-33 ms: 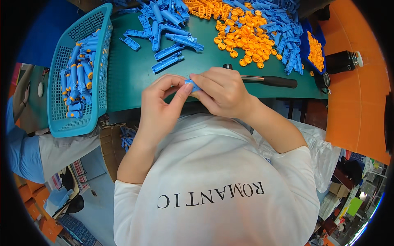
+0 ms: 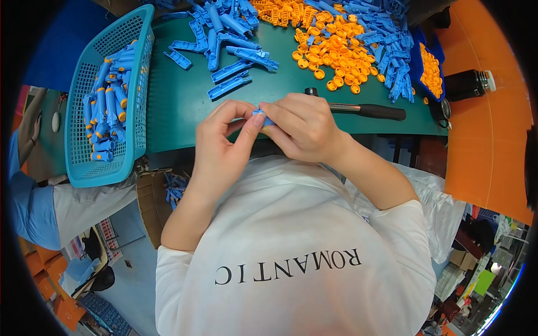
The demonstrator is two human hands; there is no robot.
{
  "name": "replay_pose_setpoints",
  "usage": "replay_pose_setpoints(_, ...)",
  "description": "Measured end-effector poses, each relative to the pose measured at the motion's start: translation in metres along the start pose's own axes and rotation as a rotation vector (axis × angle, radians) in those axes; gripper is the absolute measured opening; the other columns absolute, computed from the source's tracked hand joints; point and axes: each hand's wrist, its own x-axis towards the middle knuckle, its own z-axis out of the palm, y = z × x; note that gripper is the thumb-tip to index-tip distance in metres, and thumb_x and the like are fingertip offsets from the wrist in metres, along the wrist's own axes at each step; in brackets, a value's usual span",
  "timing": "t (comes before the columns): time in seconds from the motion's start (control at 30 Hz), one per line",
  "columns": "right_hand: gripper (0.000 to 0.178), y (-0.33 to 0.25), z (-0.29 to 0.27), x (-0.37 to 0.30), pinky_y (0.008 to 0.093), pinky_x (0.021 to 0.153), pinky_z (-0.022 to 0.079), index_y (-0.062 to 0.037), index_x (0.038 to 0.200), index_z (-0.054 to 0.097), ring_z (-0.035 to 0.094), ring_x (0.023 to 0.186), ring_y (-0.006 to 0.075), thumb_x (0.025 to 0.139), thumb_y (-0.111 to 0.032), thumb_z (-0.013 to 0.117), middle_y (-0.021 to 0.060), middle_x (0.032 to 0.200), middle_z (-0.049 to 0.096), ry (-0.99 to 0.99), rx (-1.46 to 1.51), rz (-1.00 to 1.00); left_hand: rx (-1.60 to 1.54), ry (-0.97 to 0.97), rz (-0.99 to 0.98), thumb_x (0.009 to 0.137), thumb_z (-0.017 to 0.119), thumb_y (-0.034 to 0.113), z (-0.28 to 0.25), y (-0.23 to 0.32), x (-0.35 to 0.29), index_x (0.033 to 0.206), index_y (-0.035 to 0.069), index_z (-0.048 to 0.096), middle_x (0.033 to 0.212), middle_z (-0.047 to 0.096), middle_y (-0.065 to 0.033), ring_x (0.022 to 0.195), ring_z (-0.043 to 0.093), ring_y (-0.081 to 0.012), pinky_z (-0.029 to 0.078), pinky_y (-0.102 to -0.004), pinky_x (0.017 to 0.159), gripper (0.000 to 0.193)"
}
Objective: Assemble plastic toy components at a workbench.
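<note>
Between my hands is a small blue plastic part [image 2: 263,116], mostly covered by fingers, held in front of my chest near the table's front edge. My left hand [image 2: 227,134] pinches its left end between thumb and index finger. My right hand [image 2: 302,123] is closed around the other end, its fingers curled. Just beyond my hands lie several long blue half-shell pieces [image 2: 230,87]. A hammer [image 2: 381,111] with a black grip lies behind my right hand, its head partly hidden.
At left stands a turquoise basket [image 2: 140,101] of blue tubes with orange ends. Piles of orange round caps [image 2: 342,61], orange strips [image 2: 283,12] and blue pieces [image 2: 392,56] cover the green table's [image 2: 174,123] far side. A blue bin [image 2: 416,67] and black bottle [image 2: 468,84] stand right. Another person's arm [image 2: 28,129] shows at left.
My left hand has shifted very slightly to the right, and the blue part has tilted a little between my fingers. Nothing else visibly differs.
</note>
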Motion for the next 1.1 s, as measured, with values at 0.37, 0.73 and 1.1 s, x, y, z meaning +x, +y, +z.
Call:
replay_pose_setpoints(0.37,0.034,-0.015,-0.036,-0.008,0.033,0.056,0.047,0.0016,0.104,0.073,0.061,0.062,0.0248,0.073,-0.006,0.085,0.0117,0.079,0.068,0.039,0.074,0.119,-0.37,0.056,-0.151,0.102,0.064,0.01,-0.009,0.004,-0.011,0.097,-0.004,0.064,0.101,0.064,-0.0057,0.092,0.057,-0.0111,0.047,-0.0254,0.084,0.014)
replay_pose_setpoints(0.73,0.037,-0.03,-0.055,-0.011,0.0284,0.066,0.051,0.0022,0.106,0.075,0.069,0.074,0.0188,0.073,-0.006,0.087,0.0112,0.087,0.074,-0.216,0.944,0.7,0.369,-0.092,0.947,0.071,0.087,0.003,-0.019,-0.004,-0.014,0.092,-0.003,0.071,0.096,0.073,-0.0175,0.085,0.073,-0.0312,0.062,-0.0374,0.076,0.027)
replay_pose_setpoints(1.1,0.031,-0.06,-0.064,-0.007,0.0307,0.06,0.051,0.0042,0.099,0.075,0.069,0.067,0.0236,0.07,0.001,0.084,0.013,0.077,0.071,-0.087,0.624,0.309,0.343,-0.176,0.887,0.075,0.078,0.007,-0.022,0.023,-0.028,0.1,-0.002,0.075,0.096,0.071,-0.0138,0.084,0.073,-0.0279,0.065,-0.0387,0.081,0.027)
